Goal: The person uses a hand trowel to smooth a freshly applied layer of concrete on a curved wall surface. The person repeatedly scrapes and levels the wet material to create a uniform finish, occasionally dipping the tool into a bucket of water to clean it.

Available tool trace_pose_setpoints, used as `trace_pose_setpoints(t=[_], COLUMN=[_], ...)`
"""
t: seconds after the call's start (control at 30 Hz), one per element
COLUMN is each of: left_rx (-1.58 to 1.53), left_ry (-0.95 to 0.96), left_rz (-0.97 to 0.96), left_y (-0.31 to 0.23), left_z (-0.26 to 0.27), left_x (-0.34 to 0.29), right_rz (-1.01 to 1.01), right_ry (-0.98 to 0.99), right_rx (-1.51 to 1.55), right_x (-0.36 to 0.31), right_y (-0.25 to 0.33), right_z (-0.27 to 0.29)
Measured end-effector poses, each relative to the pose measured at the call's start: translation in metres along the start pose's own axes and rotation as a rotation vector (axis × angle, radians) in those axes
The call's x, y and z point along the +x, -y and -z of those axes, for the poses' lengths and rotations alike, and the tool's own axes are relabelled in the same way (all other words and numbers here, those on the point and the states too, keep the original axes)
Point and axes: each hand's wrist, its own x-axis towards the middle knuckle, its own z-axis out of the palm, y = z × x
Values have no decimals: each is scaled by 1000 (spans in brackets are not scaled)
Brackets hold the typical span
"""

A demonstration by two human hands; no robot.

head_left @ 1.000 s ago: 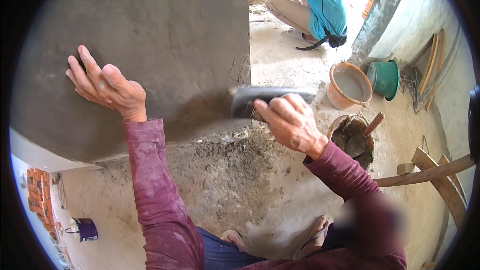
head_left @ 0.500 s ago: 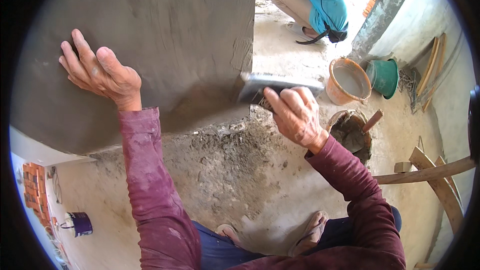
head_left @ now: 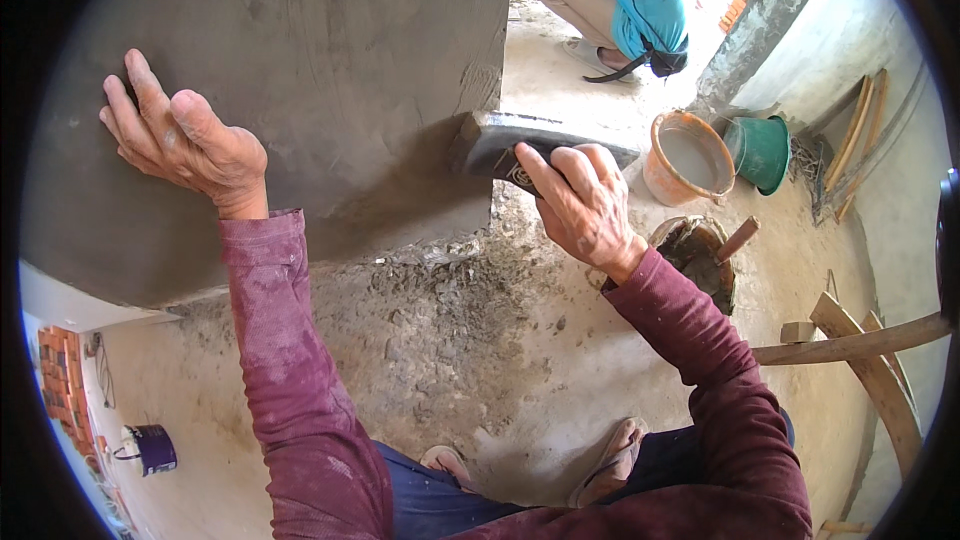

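Grey wall (head_left: 350,50) | right fingers (head_left: 577,172) hold black float (head_left: 490,147), ends projecting | left fingers (head_left: 147,90) spread, contact unclear

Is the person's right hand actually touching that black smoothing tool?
Touching. The head view shows it plainly: the right hand grips the black smoothing tool, with the fingers pressed against its side.

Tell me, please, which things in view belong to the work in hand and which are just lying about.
In the work:
black float in right hand
grey wall
grey mix, probably
orange bucket, probably

Apparently lying about:
green bucket
dark pail
stacked bricks
wooden boards
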Motion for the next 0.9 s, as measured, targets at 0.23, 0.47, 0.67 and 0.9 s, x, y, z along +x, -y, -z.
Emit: trace_pose_setpoints(t=[0.23, 0.47, 0.67, 0.9], left_rx=[26, 22, -27, 18], left_ry=[13, 25, 52, 23], left_rz=[25, 18, 27, 3], left_y=[-6, -4, -6, 2], left_z=[-4, 0, -1, 0], left_x=[-4, 1, -3, 0], right_rz=[88, 14, 190, 16], right_ry=[182, -5, 353, 15], right_rx=[58, -26, 34, -42], right_x=[-37, 13, -22, 21], right_y=[9, -11, 9, -9], right_z=[-3, 12, 3, 18])
